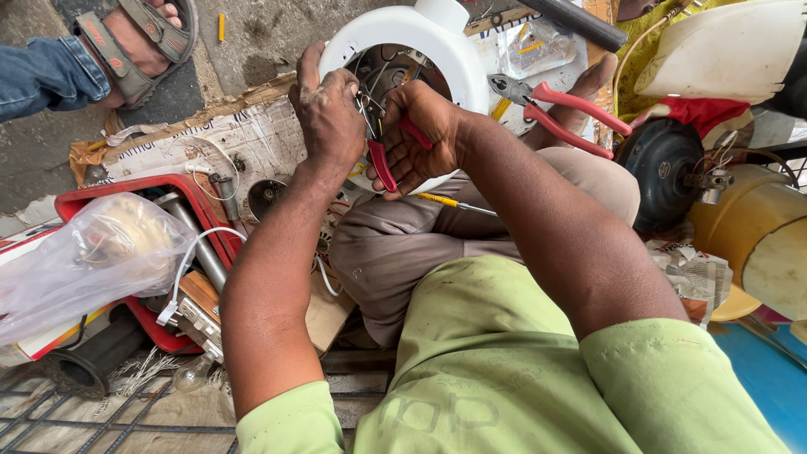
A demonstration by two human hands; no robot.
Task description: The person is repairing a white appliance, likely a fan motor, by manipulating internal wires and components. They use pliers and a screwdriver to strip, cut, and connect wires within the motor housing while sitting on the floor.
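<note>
A round white plastic housing with wires inside rests against my knee. My left hand grips its near rim and touches the wires. My right hand is closed on a small red-handled cutter, its jaws among the wires inside the housing. A yellow-handled screwdriver lies on my trouser leg just below the right hand.
Red-handled pliers lie right of the housing. A red toolbox with tools and a clear plastic bag is at left. A dark motor and a yellow drum sit at right. Another person's sandalled foot is top left.
</note>
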